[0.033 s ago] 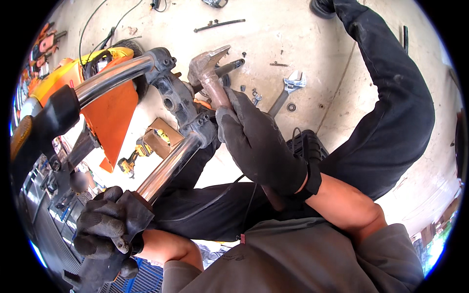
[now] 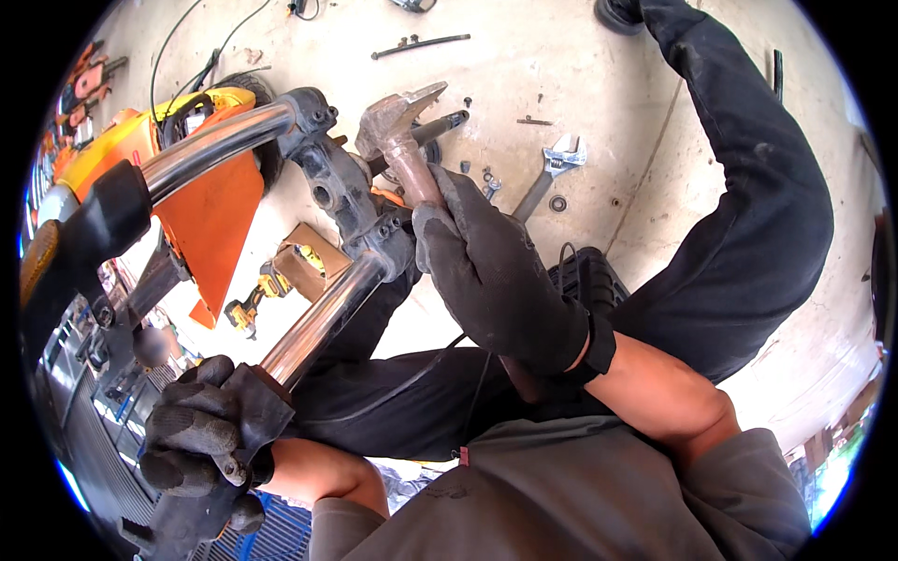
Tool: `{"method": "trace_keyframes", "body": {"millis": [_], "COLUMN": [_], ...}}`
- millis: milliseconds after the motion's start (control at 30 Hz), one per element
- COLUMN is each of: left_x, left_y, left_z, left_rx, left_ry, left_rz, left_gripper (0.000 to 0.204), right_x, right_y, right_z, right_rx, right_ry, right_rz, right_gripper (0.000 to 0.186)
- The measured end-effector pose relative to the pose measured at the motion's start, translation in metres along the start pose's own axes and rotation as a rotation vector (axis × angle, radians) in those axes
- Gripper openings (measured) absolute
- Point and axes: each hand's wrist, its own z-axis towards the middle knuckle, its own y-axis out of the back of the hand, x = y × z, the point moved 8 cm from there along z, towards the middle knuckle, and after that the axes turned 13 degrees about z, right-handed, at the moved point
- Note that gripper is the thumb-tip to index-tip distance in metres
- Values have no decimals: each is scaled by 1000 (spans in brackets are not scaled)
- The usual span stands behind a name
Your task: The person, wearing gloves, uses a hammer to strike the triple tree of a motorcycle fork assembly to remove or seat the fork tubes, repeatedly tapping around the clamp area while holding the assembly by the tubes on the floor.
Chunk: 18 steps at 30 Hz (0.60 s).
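Note:
My right hand [image 2: 500, 266], in a black glove, is closed round the reddish-brown handle of a claw hammer [image 2: 395, 140]. The hammer's worn metal head lies just beside a black fork clamp [image 2: 339, 201]; whether they touch I cannot tell. Two shiny fork tubes run through the clamp: an upper tube [image 2: 220, 145] and a lower tube [image 2: 323, 318]. Down at the left, my left hand [image 2: 201, 430], gloved too, wraps round the black lower end of the fork leg [image 2: 260, 411]. A dark stem [image 2: 440, 128] sticks out behind the hammer head.
An adjustable wrench [image 2: 552, 173] lies on the pale floor, with small nuts and bolts around it. A long bolt or axle [image 2: 421, 47] is farther off. An orange panel [image 2: 215, 234], a yellow-black power tool [image 2: 257, 299] and a cardboard box [image 2: 304, 262] are to the left.
The hammer head has tilted very slightly, its claw shifting a little up and to the right. Both hands keep their hold.

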Motion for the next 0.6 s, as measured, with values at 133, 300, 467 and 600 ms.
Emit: {"method": "trace_keyframes", "body": {"millis": [133, 300, 467, 600], "left_x": [-1, 4, 4, 3], "left_y": [0, -5, -9, -10], "left_z": [-2, 0, -2, -4], "left_rx": [3, 26, 32, 39], "left_ry": [12, 24, 30, 29], "left_rz": [-3, -11, -17, -29], "left_gripper": [55, 55, 54, 53], "right_x": [-2, -3, 1, -3], "right_y": [1, 2, 0, 7], "right_z": [0, 3, 2, 4], "right_rx": [-6, -4, 42, -4], "right_ry": [-22, -11, 55, -45], "right_rz": [43, 49, 5, 38], "right_gripper": [20, 19, 17, 15]}}
